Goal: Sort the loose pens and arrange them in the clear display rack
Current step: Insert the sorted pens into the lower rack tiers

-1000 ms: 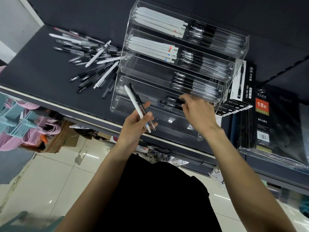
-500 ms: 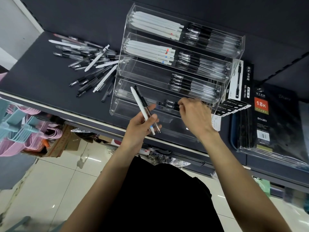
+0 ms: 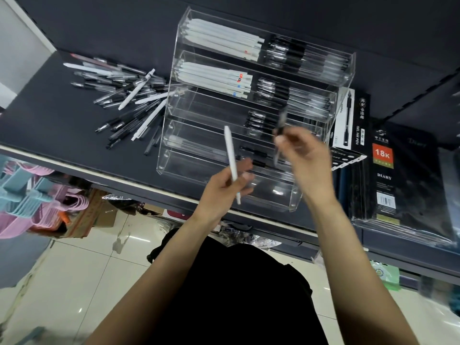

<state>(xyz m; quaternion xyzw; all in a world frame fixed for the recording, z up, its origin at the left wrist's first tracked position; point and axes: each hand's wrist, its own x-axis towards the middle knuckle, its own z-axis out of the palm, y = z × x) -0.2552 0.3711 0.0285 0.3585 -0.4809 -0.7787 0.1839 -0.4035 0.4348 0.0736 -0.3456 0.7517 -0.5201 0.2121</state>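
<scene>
White plastic marks the nearest item: a white pen [image 3: 230, 155] pinched upright between the thumb and fingers of the left hand [image 3: 227, 186], just in front of the rack's near edge. Half a second ago this hand held a dark pen alongside it; now only the white one shows there. The right hand [image 3: 305, 155], which had been reaching into a lower tier, has lifted clear and now pinches a dark pen [image 3: 280, 131], blurred by motion, above the near tiers. My reading is that the dark pen passed from left to right, so the next placement is a dark one on the right side.

Beyond the hands, the clear display rack [image 3: 251, 113] stands on the dark shelf [image 3: 62, 135]. Its two far tiers are filled, white pens left, dark pens right; the middle tier has dark pens only, and the near tiers are almost bare. Far left, the loose pens [image 3: 129, 103] lie in a heap, so much sorting remains.
</scene>
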